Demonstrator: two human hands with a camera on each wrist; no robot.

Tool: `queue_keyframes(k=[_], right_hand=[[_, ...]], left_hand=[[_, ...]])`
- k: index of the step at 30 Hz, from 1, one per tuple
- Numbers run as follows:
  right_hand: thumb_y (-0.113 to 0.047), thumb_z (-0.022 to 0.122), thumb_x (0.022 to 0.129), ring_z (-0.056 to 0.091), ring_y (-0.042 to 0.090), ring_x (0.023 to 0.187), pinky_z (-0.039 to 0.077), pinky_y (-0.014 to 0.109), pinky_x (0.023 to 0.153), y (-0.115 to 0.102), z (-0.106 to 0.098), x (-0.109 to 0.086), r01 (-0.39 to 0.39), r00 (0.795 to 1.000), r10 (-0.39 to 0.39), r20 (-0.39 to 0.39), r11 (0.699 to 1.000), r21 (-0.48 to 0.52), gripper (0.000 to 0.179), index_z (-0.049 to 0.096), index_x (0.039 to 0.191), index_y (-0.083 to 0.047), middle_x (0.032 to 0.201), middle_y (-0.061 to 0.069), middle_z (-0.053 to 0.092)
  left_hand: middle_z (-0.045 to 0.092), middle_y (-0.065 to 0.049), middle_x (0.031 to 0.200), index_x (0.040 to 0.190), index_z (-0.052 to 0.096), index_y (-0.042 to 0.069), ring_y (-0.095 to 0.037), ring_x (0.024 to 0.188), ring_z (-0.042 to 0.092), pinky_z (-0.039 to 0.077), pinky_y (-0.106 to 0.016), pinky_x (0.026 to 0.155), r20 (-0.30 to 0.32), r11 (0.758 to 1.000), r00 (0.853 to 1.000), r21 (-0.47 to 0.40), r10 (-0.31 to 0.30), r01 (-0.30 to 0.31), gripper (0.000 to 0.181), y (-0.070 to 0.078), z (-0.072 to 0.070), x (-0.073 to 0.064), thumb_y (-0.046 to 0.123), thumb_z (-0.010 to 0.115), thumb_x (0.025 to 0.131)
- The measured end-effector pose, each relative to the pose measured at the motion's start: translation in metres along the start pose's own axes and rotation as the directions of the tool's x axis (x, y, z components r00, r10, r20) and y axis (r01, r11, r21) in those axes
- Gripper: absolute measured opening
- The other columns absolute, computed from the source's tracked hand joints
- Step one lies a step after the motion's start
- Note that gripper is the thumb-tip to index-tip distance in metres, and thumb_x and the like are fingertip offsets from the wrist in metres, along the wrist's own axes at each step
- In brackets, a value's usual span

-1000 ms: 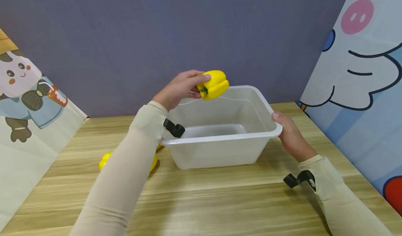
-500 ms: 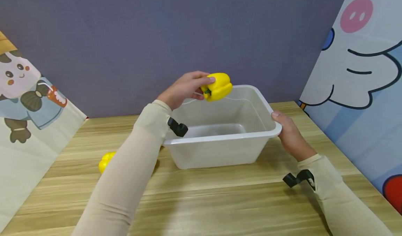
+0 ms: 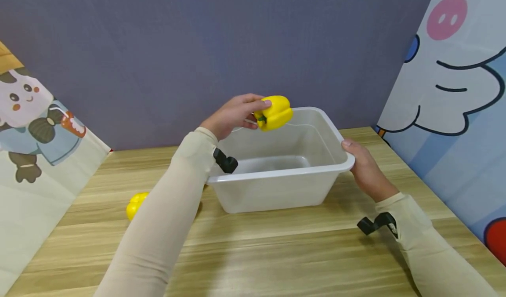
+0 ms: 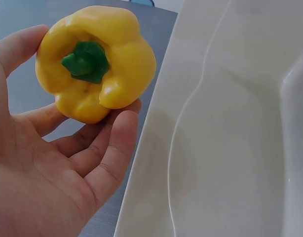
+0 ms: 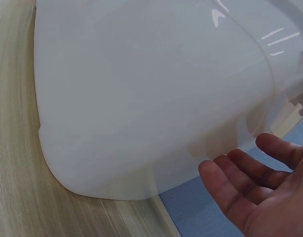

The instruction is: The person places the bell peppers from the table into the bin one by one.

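Note:
A yellow bell pepper (image 3: pixel 278 114) with a green stem is held between the thumb and fingers of my left hand (image 3: pixel 234 114), above the back part of a white plastic tub (image 3: pixel 272 192). In the left wrist view the pepper's stem end (image 4: pixel 86 62) faces the camera, and the tub's rim lies just right of it. My right hand (image 3: pixel 367 170) grips the tub's right rim, thumb on top. Its curled fingers (image 5: pixel 234 177) show under the rim beside the outer wall in the right wrist view. The tub's visible floor is bare.
Another yellow bell pepper (image 3: pixel 135 205) lies on the wooden table (image 3: pixel 276 253) at the left, partly hidden by my left forearm. A grey-blue wall (image 3: pixel 197 46) stands behind the tub. Cartoon-printed panels flank both sides of the table.
My left hand has shifted slightly right and down with the bell pepper. Yellow that showed beside my left forearm is now hidden behind it. My right hand stays on the rim.

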State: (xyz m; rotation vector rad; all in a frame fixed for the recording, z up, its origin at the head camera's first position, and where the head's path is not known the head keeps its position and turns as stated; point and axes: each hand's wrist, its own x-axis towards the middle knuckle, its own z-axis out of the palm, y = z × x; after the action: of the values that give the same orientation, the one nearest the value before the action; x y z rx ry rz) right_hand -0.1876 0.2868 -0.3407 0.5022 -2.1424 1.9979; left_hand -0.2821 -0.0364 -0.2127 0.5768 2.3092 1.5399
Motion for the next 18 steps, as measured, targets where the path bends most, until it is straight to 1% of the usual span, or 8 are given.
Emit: queue_keyframes(k=[4,11,13,18], right_hand=[[-0.033,0.038,0.108,0.057,0.012,0.091,0.046,0.028,0.079,-0.001,-0.0008,0.0,-0.004,1.0,0.004,0.007,1.0,-0.013,0.033,0.066,0.111,-0.015,0.102,-0.002,0.064],[-0.034,0.039,0.107,0.056,0.012,0.093,0.045,0.029,0.08,-0.0023,-0.0001,0.0007,-0.016,1.0,0.016,0.0,1.0,-0.021,0.033,0.066,0.111,-0.016,0.103,-0.002,0.064],[-0.034,0.039,0.107,0.056,0.012,0.093,0.045,0.029,0.08,-0.0022,-0.0001,0.0006,-0.017,1.0,0.017,-0.002,1.0,-0.024,0.033,0.066,0.111,-0.016,0.103,-0.002,0.064],[-0.034,0.039,0.107,0.057,0.012,0.093,0.046,0.029,0.08,-0.0007,-0.0007,-0.0001,-0.011,1.0,0.011,-0.004,1.0,-0.017,0.033,0.066,0.112,-0.015,0.104,-0.002,0.064]], left_hand=[[0.062,-0.006,0.121,0.137,0.056,0.016,-0.028,0.103,0.063,0.054,-0.036,0.09,0.01,1.0,1.0,0.026,0.011,-0.012,0.05,-0.0005,0.0014,-0.0005,0.045,0.064,0.097],[0.062,-0.006,0.121,0.138,0.056,0.015,-0.028,0.103,0.062,0.053,-0.038,0.091,0.024,0.999,0.999,0.039,0.031,-0.032,0.05,-0.0004,0.0011,-0.0016,0.044,0.064,0.097],[0.062,-0.004,0.121,0.138,0.056,0.016,-0.027,0.103,0.063,0.053,-0.038,0.092,0.026,0.998,0.999,0.058,0.028,-0.03,0.051,-0.0005,0.0019,-0.0011,0.044,0.064,0.097],[0.06,0.0,0.123,0.139,0.054,0.017,-0.023,0.104,0.063,0.052,-0.038,0.093,0.039,0.991,0.999,0.135,0.018,-0.023,0.052,-0.0019,0.0054,0.0011,0.045,0.065,0.096]])
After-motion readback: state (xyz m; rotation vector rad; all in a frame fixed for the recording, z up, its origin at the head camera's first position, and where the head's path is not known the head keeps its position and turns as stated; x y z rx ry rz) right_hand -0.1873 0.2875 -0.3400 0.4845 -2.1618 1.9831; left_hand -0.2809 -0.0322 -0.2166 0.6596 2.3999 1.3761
